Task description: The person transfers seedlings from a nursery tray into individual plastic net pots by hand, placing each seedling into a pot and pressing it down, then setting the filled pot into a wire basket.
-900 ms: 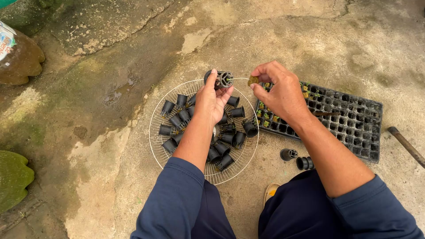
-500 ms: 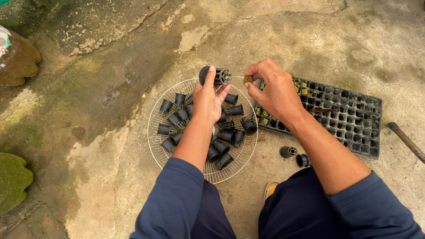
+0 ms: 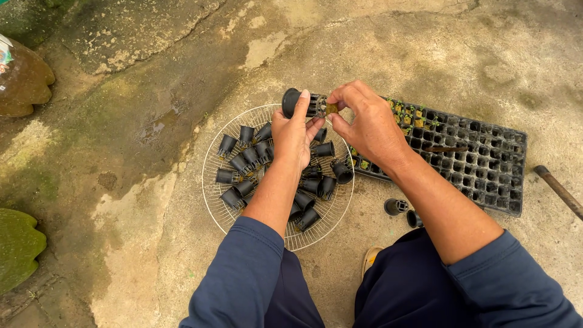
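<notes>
My left hand (image 3: 296, 133) holds a small black net pot (image 3: 299, 102) on its side above a round white wire tray (image 3: 214, 194). Pinched in the fingertips of my right hand (image 3: 367, 124) is a small yellow-brown sponge plug (image 3: 331, 109), pressed at the pot's open mouth. Several more black net pots (image 3: 243, 164) lie in the tray beneath my left forearm. Right of the tray a black seedling cell tray (image 3: 486, 164) lies on the ground, with a few sponge cubes and tiny green sprouts (image 3: 408, 115) in its near-left cells.
Two loose black pots (image 3: 402, 211) lie on the concrete by my right knee. A wooden tool handle (image 3: 559, 189) lies at the far right edge. A mossy stone (image 3: 17, 246) sits lower left and a brown mossy pot (image 3: 21, 79) upper left.
My right hand has moved left from over the cell tray, bringing the sponge plug up to the mouth of the pot. The left hand kept hold of the pot.
</notes>
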